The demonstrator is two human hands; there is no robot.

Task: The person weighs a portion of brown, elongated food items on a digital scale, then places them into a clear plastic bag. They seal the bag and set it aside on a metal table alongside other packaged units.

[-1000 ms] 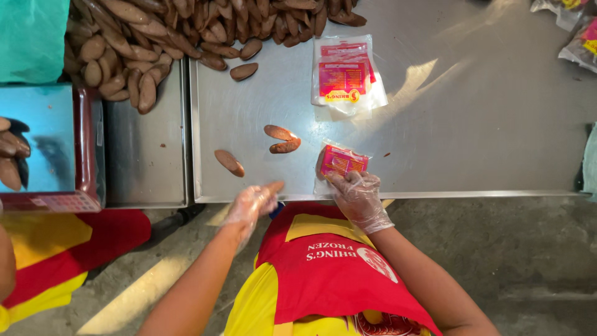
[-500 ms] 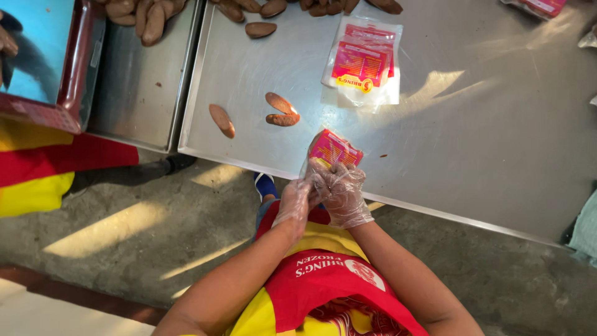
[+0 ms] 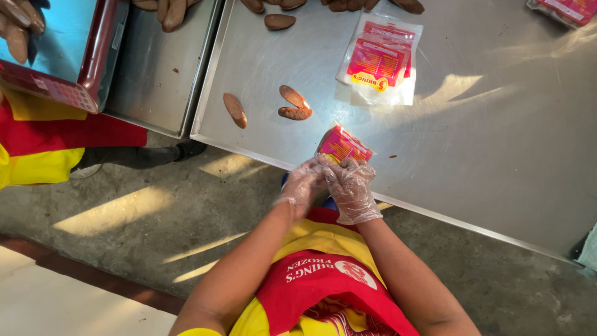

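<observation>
L hand point(image 3: 303, 182) + R hand point(image 3: 350, 186) both clamping small red pouch point(image 3: 341, 145) at surface point(image 3: 472, 155) edge | pinching mouth square, keeping filling low | loose brown pieces point(image 3: 293, 104) lying nearby

Food-packing workshop, steel table point(image 3: 472, 155), printed pouches point(image 3: 379, 62), concrete floor point(image 3: 155, 230)

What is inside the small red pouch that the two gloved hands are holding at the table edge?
Both gloved hands, left and right, hold the small red pouch. A brown tip shows at its upper left corner; the printed film hides the rest of its contents.
</observation>
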